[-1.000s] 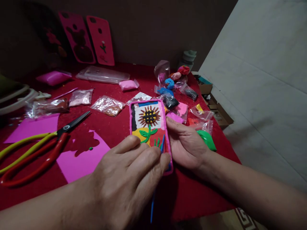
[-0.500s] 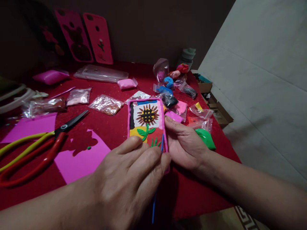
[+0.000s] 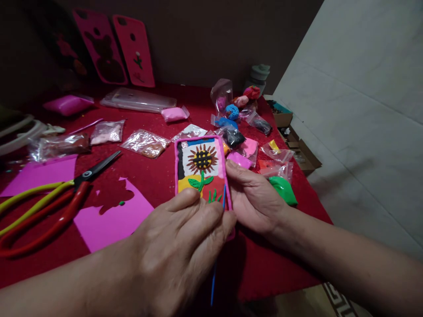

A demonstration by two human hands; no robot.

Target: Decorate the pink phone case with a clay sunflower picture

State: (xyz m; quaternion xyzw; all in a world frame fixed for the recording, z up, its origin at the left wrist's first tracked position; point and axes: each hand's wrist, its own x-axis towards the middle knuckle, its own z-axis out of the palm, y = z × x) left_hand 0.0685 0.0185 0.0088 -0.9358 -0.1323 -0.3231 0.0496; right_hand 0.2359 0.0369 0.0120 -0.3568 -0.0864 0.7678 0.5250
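Observation:
A phone case [image 3: 217, 151] covered in coloured clay, with a pink rim and a sunflower, is held tilted over the table. My right hand [image 3: 256, 200] grips its right edge, thumb along the side. Across its lower part lies my left hand [image 3: 180, 240], fingers curled with a thin blue stick [image 3: 213, 284] held in them. The stick's tip shows against the right edge, beside green clay blades of grass. My left hand hides the bottom of the case and most of its own fingertips.
Scissors [image 3: 74, 198] with red and yellow handles lie at left on cut pink paper [image 3: 112, 222]. Several bags of clay [image 3: 233, 137] crowd the right and back of the red table [image 3: 280, 259]. Decorated cases [image 3: 134, 53] lean on the wall; cardboard boxes [image 3: 302, 152] stand beyond the right edge.
The phone case shifts very slightly left in the picture, along with most of the table scene. Both hands keep their holds, with the stick nearly in the same place.

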